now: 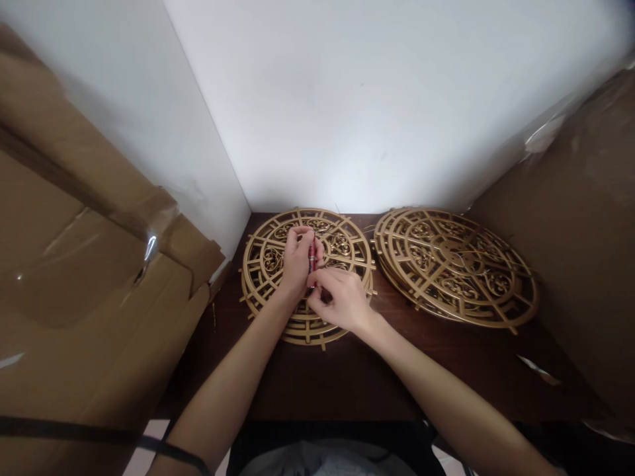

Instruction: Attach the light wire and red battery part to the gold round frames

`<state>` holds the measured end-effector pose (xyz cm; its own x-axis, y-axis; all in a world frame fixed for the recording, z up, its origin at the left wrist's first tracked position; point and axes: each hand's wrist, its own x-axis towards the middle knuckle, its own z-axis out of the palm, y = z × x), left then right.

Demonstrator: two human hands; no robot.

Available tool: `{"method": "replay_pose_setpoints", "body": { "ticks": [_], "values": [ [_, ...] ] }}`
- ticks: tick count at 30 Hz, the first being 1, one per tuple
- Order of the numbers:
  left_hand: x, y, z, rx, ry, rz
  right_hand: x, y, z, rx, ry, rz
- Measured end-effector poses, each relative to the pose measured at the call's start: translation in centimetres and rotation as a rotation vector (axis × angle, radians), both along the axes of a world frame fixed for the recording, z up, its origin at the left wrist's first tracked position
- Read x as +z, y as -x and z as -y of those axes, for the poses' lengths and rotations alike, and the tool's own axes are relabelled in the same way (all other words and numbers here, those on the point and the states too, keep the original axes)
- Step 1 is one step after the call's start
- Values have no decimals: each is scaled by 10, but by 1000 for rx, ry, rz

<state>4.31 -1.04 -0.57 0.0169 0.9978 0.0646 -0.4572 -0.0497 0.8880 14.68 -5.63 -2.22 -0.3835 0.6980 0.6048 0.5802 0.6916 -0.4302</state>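
Note:
My left hand [298,254] is closed around a small red cylinder [312,256] with a pale band, held upright above a stack of round gold openwork discs [258,291]. My right hand [340,294] pinches at the lower end of that cylinder, where a small dark, shiny bit shows between the fingertips. Whether this bit belongs to the cylinder I cannot tell. The discs look like clock-style frames with rings, spokes and scrollwork, and both hands cover part of the top one.
To the right lies a second stack of gold discs [446,264], slightly tilted. A small pointed blade-like piece [539,370] rests on the dark brown table [317,383]. Cardboard boxes stand at left [89,264] and right [575,218]. Behind is a white wall [347,106].

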Motion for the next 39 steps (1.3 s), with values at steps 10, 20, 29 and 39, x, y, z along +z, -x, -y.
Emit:
{"method": "replay_pose_setpoints", "body": {
  "ticks": [10, 20, 29, 39],
  "values": [
    [1, 0, 1, -10, 12, 20, 1, 1, 2, 5, 46, -4],
    [5, 2, 0, -13, 50, 34, 0, -2, -2, 140, 83, -60],
    [3, 3, -1, -23, 41, 37, 1, -6, -2, 210, 136, -98],
    [5, 3, 0, -26, 50, 27, 2, -5, -3, 232, 156, -91]
  ]
}}
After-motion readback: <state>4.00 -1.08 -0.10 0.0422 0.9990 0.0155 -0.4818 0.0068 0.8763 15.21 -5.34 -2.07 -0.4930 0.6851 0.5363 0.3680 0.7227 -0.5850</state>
